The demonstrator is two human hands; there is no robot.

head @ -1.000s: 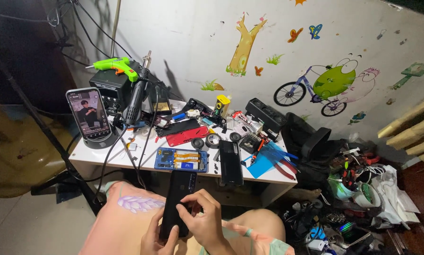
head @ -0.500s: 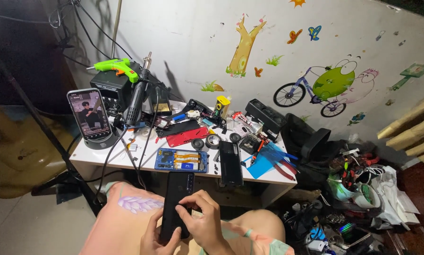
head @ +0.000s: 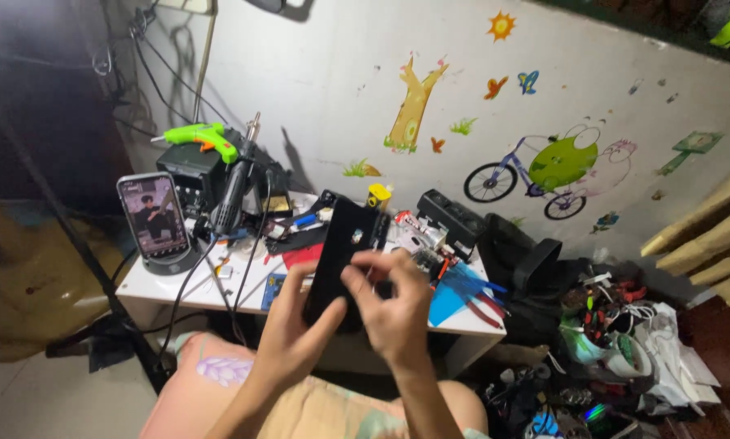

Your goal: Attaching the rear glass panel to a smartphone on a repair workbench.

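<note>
Head view, hands (head: 345, 321) gripping glossy black phone (head: 342, 254)

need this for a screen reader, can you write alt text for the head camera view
A person's left hand and right hand hold a black phone up, back side showing, above a cluttered white table. On the table are a lit phone on a stand and a green glue gun.

A single head-worn view looks steeply down and forward, close over the hands (head: 357, 313), toward the cluttered white surface (head: 219, 294) and the decorated wall (head: 462, 73).
</note>
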